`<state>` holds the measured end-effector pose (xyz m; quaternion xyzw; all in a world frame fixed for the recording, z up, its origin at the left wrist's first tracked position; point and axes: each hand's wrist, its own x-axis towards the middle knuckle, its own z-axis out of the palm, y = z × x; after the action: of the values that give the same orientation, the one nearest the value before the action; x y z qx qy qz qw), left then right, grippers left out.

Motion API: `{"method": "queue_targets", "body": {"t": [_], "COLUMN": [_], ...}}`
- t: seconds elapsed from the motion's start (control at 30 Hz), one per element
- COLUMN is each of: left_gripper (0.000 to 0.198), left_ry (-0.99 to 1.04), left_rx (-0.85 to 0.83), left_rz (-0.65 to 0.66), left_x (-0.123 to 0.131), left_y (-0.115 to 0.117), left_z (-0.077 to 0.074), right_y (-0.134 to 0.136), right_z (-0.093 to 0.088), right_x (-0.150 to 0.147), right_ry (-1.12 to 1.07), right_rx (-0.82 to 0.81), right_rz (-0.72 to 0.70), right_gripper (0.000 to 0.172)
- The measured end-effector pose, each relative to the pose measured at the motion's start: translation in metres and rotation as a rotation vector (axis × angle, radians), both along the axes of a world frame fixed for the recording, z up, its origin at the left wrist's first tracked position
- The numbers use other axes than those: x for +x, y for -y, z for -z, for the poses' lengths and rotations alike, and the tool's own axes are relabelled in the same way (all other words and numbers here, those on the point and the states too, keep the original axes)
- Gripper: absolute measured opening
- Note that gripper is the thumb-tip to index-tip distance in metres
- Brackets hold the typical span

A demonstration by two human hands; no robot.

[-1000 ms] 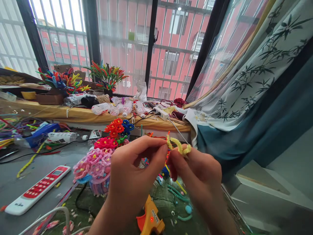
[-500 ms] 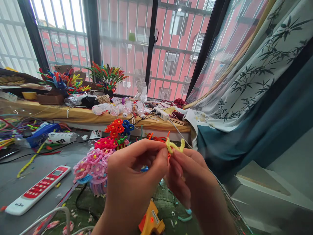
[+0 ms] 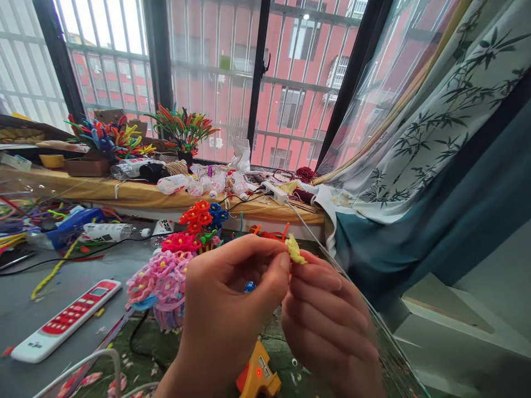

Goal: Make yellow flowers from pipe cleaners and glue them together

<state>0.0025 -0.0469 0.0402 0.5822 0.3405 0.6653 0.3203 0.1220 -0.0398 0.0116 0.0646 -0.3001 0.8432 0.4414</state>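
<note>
My left hand and my right hand meet in front of me, both pinched on a small yellow pipe cleaner piece held between their fingertips. Only a short fuzzy tuft of it shows above the fingers. Just behind and left of my hands stands a bunch of pink pipe cleaner flowers, with red flowers and orange and blue ones further back. An orange glue gun lies below my hands on the green mat.
A white and red remote control lies on the grey table at left. Loose pipe cleaners and a blue pack sit further left. The window ledge holds colourful pipe cleaner plants, plastic bags and a power strip. Curtains hang at right.
The yellow piece has been folded down smaller between my fingertips; its loops no longer stick out. My right hand has turned its fingers over towards the left hand.
</note>
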Motion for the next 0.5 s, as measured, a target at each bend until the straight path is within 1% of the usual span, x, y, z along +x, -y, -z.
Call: {"method": "queue_targets", "body": {"t": [0.1,0.2,0.27,0.37,0.4,0.43,0.5], "left_gripper": [0.016,0.017,0.018,0.017,0.017,0.017,0.019], "left_ry": [-0.021,-0.064,-0.059,-0.055,-0.065,-0.082,-0.148], "left_rx": [0.036,0.119,0.155,0.155,0.164,0.187,0.275], "left_rz": [-0.046,-0.092,-0.062,0.047,0.062,0.058,-0.005], "left_x": [0.002,0.001,-0.001,-0.004,-0.006,-0.007,-0.011], "left_y": [0.001,0.0,-0.002,-0.004,-0.005,-0.006,-0.008], "left_z": [0.001,0.001,0.0,0.0,0.0,0.001,0.002], "right_y": [0.0,0.002,0.004,0.006,0.006,0.006,0.006], "right_z": [-0.004,-0.005,-0.005,-0.005,-0.005,-0.005,-0.005], "right_x": [0.0,-0.001,-0.002,-0.001,0.0,0.001,0.004], "right_ry": [0.05,0.082,0.03,-0.037,-0.043,-0.038,-0.007], "right_rx": [0.043,0.048,0.047,0.044,0.036,0.018,-0.039], "right_rz": [0.03,0.079,0.093,0.082,0.07,0.059,0.051], "right_gripper": [0.044,0.046,0.046,0.046,0.045,0.045,0.045]}}
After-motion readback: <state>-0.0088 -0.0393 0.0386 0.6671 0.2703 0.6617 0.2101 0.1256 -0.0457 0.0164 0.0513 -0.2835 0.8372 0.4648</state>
